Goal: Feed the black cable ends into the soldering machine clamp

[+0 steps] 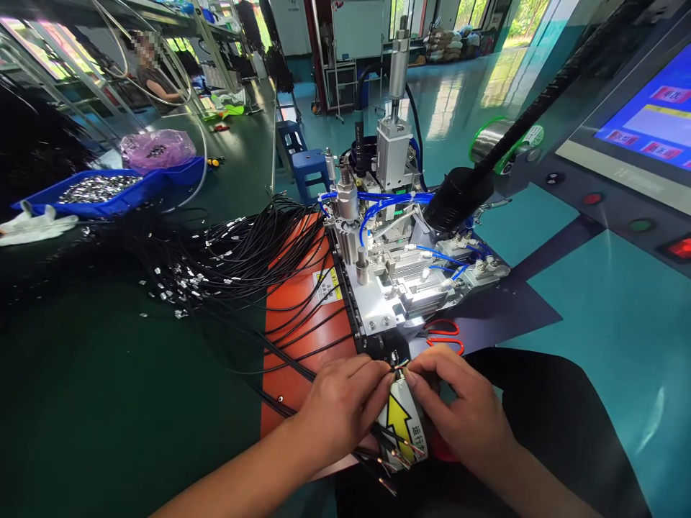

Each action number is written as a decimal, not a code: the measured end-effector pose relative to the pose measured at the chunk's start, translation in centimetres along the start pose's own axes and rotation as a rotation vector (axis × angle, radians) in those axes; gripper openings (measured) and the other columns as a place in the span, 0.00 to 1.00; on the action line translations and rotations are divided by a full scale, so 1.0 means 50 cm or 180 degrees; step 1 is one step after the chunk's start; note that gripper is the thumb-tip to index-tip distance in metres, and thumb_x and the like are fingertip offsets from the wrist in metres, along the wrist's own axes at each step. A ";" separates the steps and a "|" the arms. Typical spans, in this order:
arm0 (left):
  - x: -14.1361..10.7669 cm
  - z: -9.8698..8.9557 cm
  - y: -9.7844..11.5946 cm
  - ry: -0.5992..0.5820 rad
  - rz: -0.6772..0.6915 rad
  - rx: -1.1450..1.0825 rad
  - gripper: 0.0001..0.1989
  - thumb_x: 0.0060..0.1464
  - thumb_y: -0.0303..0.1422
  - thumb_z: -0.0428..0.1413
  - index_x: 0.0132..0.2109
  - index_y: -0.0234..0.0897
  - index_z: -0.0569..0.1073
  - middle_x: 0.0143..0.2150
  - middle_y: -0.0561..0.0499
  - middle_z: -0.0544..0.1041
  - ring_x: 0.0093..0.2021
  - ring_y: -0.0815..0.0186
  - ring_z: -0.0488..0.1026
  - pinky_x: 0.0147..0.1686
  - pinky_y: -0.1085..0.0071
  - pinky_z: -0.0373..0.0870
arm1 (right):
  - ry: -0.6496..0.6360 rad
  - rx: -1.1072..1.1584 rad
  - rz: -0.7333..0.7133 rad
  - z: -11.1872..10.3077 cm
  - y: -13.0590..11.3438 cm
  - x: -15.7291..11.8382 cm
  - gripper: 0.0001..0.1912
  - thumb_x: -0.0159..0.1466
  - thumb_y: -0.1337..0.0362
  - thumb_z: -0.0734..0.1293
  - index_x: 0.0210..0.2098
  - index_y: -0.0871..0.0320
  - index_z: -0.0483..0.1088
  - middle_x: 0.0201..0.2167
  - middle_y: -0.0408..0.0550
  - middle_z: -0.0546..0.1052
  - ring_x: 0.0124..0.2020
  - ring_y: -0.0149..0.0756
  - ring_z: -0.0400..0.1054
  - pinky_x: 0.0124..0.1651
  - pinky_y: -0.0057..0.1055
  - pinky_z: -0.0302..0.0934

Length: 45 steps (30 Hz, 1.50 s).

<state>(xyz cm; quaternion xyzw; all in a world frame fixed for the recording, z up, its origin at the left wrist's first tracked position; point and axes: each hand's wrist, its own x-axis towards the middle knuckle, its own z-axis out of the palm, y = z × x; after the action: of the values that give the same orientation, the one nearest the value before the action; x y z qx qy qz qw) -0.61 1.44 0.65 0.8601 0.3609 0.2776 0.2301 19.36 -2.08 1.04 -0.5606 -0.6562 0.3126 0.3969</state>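
Observation:
My left hand (345, 399) is closed in a pinch on the end of a black cable. Fine coloured wires (400, 366) show between my two hands. From the other side my right hand (464, 403), thumb and forefinger together, grips these wires. Just beyond my fingertips is the front edge of a metal machine (378, 298). Below my hands, a white label with a yellow arrow (398, 417) faces up. Several black cables with stripped copper ends (399, 457) poke out under my left hand.
Black cables with metal connectors (183, 280) spread across the dark table and orange plate (296, 288). Red-handled scissors (445, 338) lie right of the machine. A blue tray of metal parts (100, 191), solder spool (494, 144) and control screen (658, 108) stand around. A person (154, 75) sits far left.

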 end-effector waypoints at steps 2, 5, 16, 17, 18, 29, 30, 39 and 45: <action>0.000 0.001 -0.001 -0.0011 -0.0018 -0.0045 0.07 0.66 0.29 0.52 0.39 0.34 0.73 0.30 0.51 0.74 0.29 0.69 0.71 0.31 0.73 0.65 | -0.0002 0.0032 -0.0084 0.003 0.002 -0.002 0.06 0.68 0.66 0.65 0.34 0.55 0.71 0.32 0.43 0.73 0.32 0.33 0.68 0.36 0.30 0.63; -0.001 0.001 -0.004 -0.0001 -0.0020 -0.0055 0.08 0.66 0.29 0.52 0.37 0.35 0.72 0.29 0.52 0.73 0.29 0.69 0.70 0.30 0.73 0.64 | 0.0069 -0.0078 -0.0336 0.012 0.007 -0.006 0.05 0.69 0.68 0.64 0.36 0.55 0.70 0.33 0.44 0.73 0.34 0.33 0.68 0.38 0.30 0.63; -0.002 -0.002 -0.002 0.0070 0.0056 -0.0103 0.05 0.66 0.28 0.52 0.39 0.35 0.71 0.31 0.51 0.73 0.30 0.68 0.70 0.31 0.72 0.65 | 0.0004 0.0200 0.0055 0.019 0.000 -0.015 0.06 0.69 0.64 0.64 0.36 0.55 0.71 0.34 0.44 0.74 0.34 0.34 0.70 0.37 0.30 0.64; -0.001 -0.002 -0.001 0.0072 0.0071 -0.0109 0.06 0.66 0.28 0.52 0.39 0.35 0.70 0.31 0.51 0.73 0.30 0.68 0.70 0.31 0.72 0.65 | -0.0055 0.0312 0.0286 0.008 -0.001 -0.013 0.07 0.69 0.62 0.64 0.35 0.54 0.72 0.34 0.44 0.75 0.34 0.34 0.70 0.37 0.30 0.64; 0.001 -0.003 0.000 0.0063 0.0087 -0.0123 0.06 0.66 0.27 0.52 0.38 0.35 0.70 0.30 0.50 0.73 0.30 0.68 0.70 0.31 0.72 0.65 | -0.0077 0.0422 0.0503 -0.003 0.000 -0.010 0.07 0.69 0.60 0.64 0.36 0.54 0.73 0.34 0.44 0.75 0.35 0.34 0.71 0.37 0.30 0.64; 0.001 -0.008 0.000 -0.0131 0.0115 -0.0124 0.08 0.67 0.27 0.50 0.38 0.34 0.71 0.29 0.50 0.72 0.29 0.68 0.68 0.30 0.72 0.64 | -0.0267 0.0867 0.0819 -0.021 -0.002 0.007 0.12 0.69 0.56 0.65 0.42 0.54 0.78 0.38 0.47 0.79 0.42 0.39 0.74 0.46 0.33 0.68; 0.002 -0.008 0.001 -0.0133 0.0128 -0.0119 0.09 0.67 0.27 0.50 0.38 0.34 0.71 0.29 0.51 0.72 0.29 0.68 0.68 0.30 0.72 0.64 | -0.0273 0.0857 0.0798 -0.021 -0.003 0.007 0.11 0.69 0.57 0.65 0.42 0.54 0.78 0.38 0.47 0.79 0.43 0.39 0.74 0.46 0.33 0.68; 0.003 -0.006 0.002 -0.0094 0.0123 -0.0091 0.07 0.66 0.27 0.50 0.38 0.34 0.71 0.30 0.50 0.72 0.29 0.69 0.68 0.31 0.73 0.64 | -0.0183 0.0601 0.0821 -0.023 0.009 0.000 0.13 0.69 0.56 0.65 0.48 0.51 0.75 0.44 0.47 0.78 0.49 0.40 0.72 0.49 0.34 0.68; 0.003 -0.005 0.003 -0.0036 0.0130 -0.0083 0.07 0.66 0.27 0.50 0.38 0.34 0.70 0.30 0.50 0.72 0.29 0.69 0.68 0.30 0.72 0.64 | -0.0225 0.0591 0.0680 -0.026 0.004 -0.013 0.10 0.70 0.57 0.64 0.46 0.50 0.75 0.43 0.45 0.77 0.48 0.37 0.72 0.49 0.32 0.67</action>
<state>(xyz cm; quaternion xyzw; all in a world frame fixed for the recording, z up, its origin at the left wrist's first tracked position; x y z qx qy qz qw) -0.62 1.51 0.98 0.8658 0.3382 0.2821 0.2377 20.62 -2.74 1.40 -0.5767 -0.5746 0.4320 0.3881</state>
